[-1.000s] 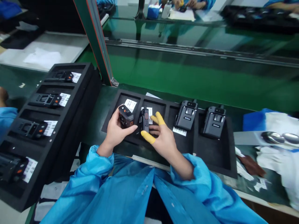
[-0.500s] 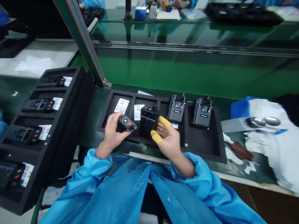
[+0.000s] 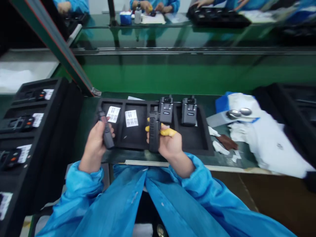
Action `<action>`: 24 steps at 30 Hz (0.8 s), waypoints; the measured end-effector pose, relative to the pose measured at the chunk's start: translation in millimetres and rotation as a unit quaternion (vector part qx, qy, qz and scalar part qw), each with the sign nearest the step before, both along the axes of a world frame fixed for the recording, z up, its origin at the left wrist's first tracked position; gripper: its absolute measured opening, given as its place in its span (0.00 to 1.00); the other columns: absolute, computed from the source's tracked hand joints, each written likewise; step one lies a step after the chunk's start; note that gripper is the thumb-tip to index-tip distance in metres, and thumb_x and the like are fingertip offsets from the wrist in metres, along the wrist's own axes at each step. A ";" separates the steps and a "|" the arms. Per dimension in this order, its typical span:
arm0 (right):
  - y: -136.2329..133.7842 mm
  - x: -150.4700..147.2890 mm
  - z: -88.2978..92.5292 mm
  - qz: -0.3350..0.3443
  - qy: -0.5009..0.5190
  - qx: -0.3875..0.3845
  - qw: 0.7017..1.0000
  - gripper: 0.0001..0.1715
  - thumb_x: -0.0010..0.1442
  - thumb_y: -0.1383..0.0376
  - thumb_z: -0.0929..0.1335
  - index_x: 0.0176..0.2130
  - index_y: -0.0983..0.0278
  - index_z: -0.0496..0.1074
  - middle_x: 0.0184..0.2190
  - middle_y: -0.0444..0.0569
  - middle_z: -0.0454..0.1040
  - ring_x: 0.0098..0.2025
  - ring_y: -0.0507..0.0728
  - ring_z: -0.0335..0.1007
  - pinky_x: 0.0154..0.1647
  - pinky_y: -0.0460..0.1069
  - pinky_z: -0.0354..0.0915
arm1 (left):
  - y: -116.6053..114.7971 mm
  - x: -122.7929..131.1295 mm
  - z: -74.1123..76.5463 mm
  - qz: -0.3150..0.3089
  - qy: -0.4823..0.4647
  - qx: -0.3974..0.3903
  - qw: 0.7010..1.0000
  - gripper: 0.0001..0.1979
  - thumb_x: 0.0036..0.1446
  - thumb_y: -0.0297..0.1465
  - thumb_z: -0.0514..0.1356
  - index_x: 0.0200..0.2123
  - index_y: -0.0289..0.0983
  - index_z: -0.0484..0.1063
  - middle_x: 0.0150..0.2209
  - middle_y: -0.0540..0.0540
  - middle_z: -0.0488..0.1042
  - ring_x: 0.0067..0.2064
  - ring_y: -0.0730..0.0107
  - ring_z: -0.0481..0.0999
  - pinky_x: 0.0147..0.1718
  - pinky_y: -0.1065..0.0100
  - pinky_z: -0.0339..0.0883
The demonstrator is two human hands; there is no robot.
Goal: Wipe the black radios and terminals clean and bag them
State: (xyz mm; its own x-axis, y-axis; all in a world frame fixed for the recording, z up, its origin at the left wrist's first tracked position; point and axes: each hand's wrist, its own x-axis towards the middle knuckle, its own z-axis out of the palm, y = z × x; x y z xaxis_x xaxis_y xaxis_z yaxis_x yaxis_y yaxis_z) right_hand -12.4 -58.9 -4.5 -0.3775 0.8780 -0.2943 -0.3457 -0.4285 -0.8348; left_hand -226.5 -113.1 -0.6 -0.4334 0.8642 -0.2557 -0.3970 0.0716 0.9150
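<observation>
My left hand (image 3: 95, 141) is closed around a black handheld radio (image 3: 106, 130), held edge-on above the left end of a black foam tray (image 3: 158, 149). In my right hand (image 3: 170, 141), with yellow finger covers on its thumb and fingertips, a second radio (image 3: 154, 131) stands upright, its side with keys turned towards me. Two more radios, one at the centre (image 3: 166, 110) and one farther right (image 3: 189, 111), rest in the tray's right compartments. White label sheets lie in the two left compartments, one to the left (image 3: 114, 114) and another beside it (image 3: 131, 118).
A tilted foam tray (image 3: 49, 131) with several radios and labels stands at my left. To the right lie white cloth (image 3: 269, 141), two round metal pieces (image 3: 233, 114), a brown scrap (image 3: 227, 142) and a blue box (image 3: 222, 102). Co-workers' hands (image 3: 145, 6) show across the bench.
Both radios have been turned edge-on. My left hand has moved left, away from my right hand. The camera view has shifted to the right.
</observation>
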 end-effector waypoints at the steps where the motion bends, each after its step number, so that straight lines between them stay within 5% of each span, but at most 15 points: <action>1: 1.2 0.9 2.6 0.018 0.012 -0.020 1.000 0.26 0.42 0.61 0.58 0.41 0.64 0.71 0.32 0.53 0.77 0.31 0.60 0.71 0.31 0.57 0.69 | 0.9 -3.1 1.5 -0.014 -0.077 -0.010 0.997 0.29 0.42 0.53 0.67 0.38 0.35 0.72 0.25 0.53 0.65 0.24 0.78 0.66 0.21 0.77 0.67; 4: 4.6 4.9 5.4 0.050 0.049 -0.061 0.996 0.27 0.46 0.60 0.57 0.43 0.66 0.71 0.29 0.52 0.75 0.24 0.55 0.63 0.23 0.51 0.63 | 1.6 -7.3 3.2 -0.042 -0.192 0.005 0.980 0.26 0.47 0.51 0.66 0.39 0.35 0.72 0.30 0.47 0.70 0.31 0.76 0.72 0.25 0.80 0.70; 8: 7.6 10.2 5.6 0.052 0.096 -0.114 0.987 0.27 0.47 0.60 0.57 0.43 0.66 0.71 0.26 0.50 0.73 0.21 0.52 0.58 0.19 0.47 0.58 | -3.2 0.2 6.9 -0.057 -0.096 0.089 0.990 0.31 0.42 0.47 0.68 0.49 0.40 0.71 0.54 0.42 0.71 0.56 0.61 0.70 0.39 0.74 0.75; 10: 8.9 11.8 7.4 0.040 0.119 -0.157 0.980 0.25 0.47 0.61 0.57 0.42 0.66 0.71 0.25 0.48 0.72 0.21 0.51 0.59 0.19 0.46 0.59 | -5.3 5.3 10.7 -0.089 -0.046 0.114 0.988 0.34 0.40 0.46 0.69 0.51 0.42 0.71 0.59 0.44 0.68 0.60 0.52 0.66 0.41 0.65 0.77; 13: 10.7 12.6 11.3 0.013 0.141 -0.213 0.967 0.24 0.46 0.63 0.58 0.41 0.65 0.71 0.24 0.46 0.71 0.21 0.50 0.60 0.20 0.45 0.60 | -5.6 11.3 15.4 -0.129 -0.014 0.127 0.983 0.35 0.37 0.43 0.71 0.52 0.47 0.71 0.59 0.44 0.68 0.57 0.44 0.69 0.40 0.55 0.78; 16: 11.1 11.6 13.0 -0.015 0.130 -0.237 0.963 0.26 0.46 0.64 0.57 0.42 0.66 0.71 0.24 0.47 0.72 0.21 0.51 0.59 0.19 0.46 0.59 | -3.1 16.5 15.2 -0.153 0.012 0.112 0.982 0.45 0.34 0.40 0.75 0.57 0.55 0.63 0.59 0.45 0.68 0.50 0.48 0.76 0.40 0.51 0.77; 20: 10.4 7.5 10.6 -0.027 0.086 -0.227 0.970 0.27 0.47 0.63 0.57 0.44 0.65 0.71 0.26 0.48 0.73 0.22 0.53 0.60 0.20 0.47 0.60 | 1.8 22.1 7.9 -0.169 0.061 0.085 0.980 0.62 0.29 0.39 0.77 0.65 0.58 0.46 0.55 0.44 0.70 0.44 0.53 0.79 0.37 0.58 0.77; 24: 10.6 2.4 6.0 -0.010 0.043 -0.198 0.979 0.26 0.45 0.62 0.58 0.43 0.64 0.71 0.27 0.48 0.74 0.23 0.53 0.61 0.22 0.48 0.60 | 4.1 23.1 3.4 -0.190 0.073 0.075 0.976 0.66 0.30 0.41 0.76 0.67 0.57 0.39 0.59 0.41 0.66 0.47 0.51 0.78 0.36 0.60 0.77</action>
